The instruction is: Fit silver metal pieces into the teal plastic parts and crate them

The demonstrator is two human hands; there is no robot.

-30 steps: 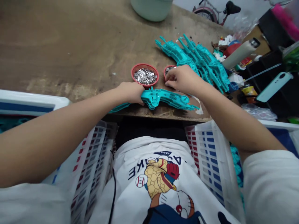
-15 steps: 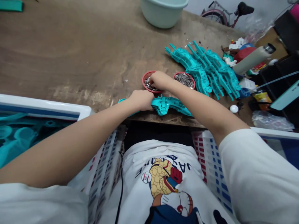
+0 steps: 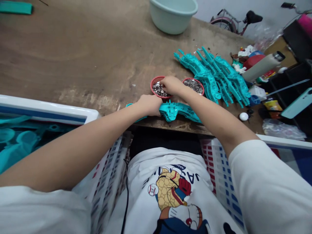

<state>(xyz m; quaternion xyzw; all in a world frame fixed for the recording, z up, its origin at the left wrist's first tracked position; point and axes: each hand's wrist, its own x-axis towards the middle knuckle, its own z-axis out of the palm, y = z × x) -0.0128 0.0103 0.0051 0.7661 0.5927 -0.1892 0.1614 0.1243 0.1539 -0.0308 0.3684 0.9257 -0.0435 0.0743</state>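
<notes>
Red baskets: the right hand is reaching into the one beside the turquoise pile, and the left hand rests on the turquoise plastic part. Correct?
No: the head view shows the right hand in the other red basket, the one farther from the turquoise pile, not the one beside it. The left hand does rest on the turquoise plastic part.

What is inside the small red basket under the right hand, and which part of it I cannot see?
The red basket holds many small silvery metal pieces. The right hand covers its right side, so the pieces and rim beneath that hand cannot be seen.
</notes>
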